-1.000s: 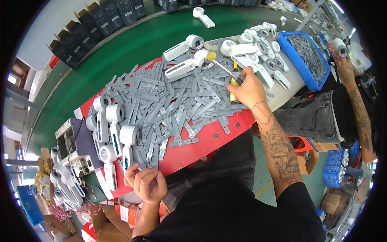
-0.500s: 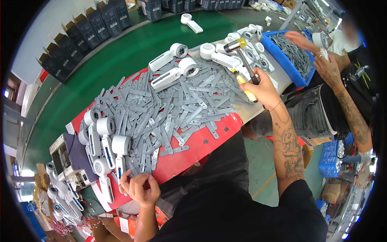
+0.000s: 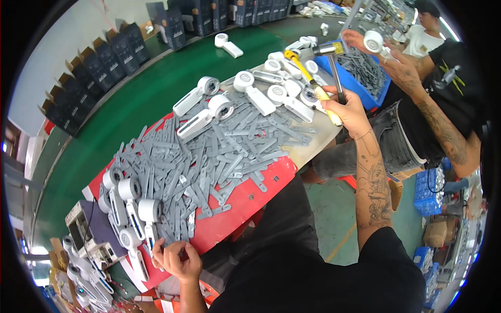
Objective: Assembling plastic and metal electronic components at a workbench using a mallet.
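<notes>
My right hand (image 3: 348, 112) is closed around two tools at once. One is a hammer (image 3: 337, 73) with a dark handle and a yellow-faced head, raised upright. The other is a long yellow-handled tool (image 3: 330, 107), slanting up to the left to a yellow tip; its exact kind I cannot tell. Below the left end of the table, my left hand (image 3: 177, 261) has loosely curled, parted fingers. Its fingertips are beside the handle of a white handheld fan (image 3: 150, 211); whether they touch it is unclear. A heap of grey plastic strips (image 3: 177, 161) lies between my hands.
More white fans (image 3: 209, 109) lie on and behind the heap. A red sheet (image 3: 235, 214) covers the table. At right, a co-worker's hands (image 3: 402, 70) hold a white fan beside a blue bin (image 3: 383, 96) of grey strips. Dark boxes (image 3: 112, 55) line the green belt (image 3: 120, 99).
The view has shifted slightly. In my right hand the hammer head has swung right, and the yellow-handled tool now reaches farther up to the left. My left hand keeps nearly the same pose.
</notes>
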### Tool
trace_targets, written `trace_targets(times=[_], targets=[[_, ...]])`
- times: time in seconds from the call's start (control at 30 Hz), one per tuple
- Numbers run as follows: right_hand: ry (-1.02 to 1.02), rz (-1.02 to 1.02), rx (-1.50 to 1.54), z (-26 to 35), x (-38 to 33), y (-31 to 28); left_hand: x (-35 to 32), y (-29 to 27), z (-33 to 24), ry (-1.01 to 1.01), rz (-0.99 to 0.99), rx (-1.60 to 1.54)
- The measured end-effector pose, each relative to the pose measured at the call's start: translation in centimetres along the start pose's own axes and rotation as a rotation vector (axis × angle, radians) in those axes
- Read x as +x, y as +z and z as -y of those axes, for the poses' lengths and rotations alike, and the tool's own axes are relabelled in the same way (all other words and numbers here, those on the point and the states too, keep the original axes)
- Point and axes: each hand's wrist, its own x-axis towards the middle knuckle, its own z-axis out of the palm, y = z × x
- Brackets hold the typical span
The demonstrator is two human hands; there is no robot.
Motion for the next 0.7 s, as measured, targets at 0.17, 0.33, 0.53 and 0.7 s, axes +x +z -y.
trace_targets(times=[0.17, 0.33, 0.53, 0.7], targets=[[-0.132, -0.192, -0.207, -3.9, 4.0, -6.6, -0.3, 1.0, 0.3, 0.004, 0.001, 0.013], [-0.096, -0.193, -0.666, -5.8, 8.6, -11.6, 0.1, 0.9, 0.4, 0.019, -0.006, 0.027], [-0.107, -0.355, -0.87, -11.8, 10.0, -14.7, 1.6, 1.4, -0.6, 0.046, 0.021, 0.086], [-0.475, -0.581, -0.956, -9.9, 7.0, -7.6, 1.2, 0.3, -0.6, 0.049, -0.008, 0.14]])
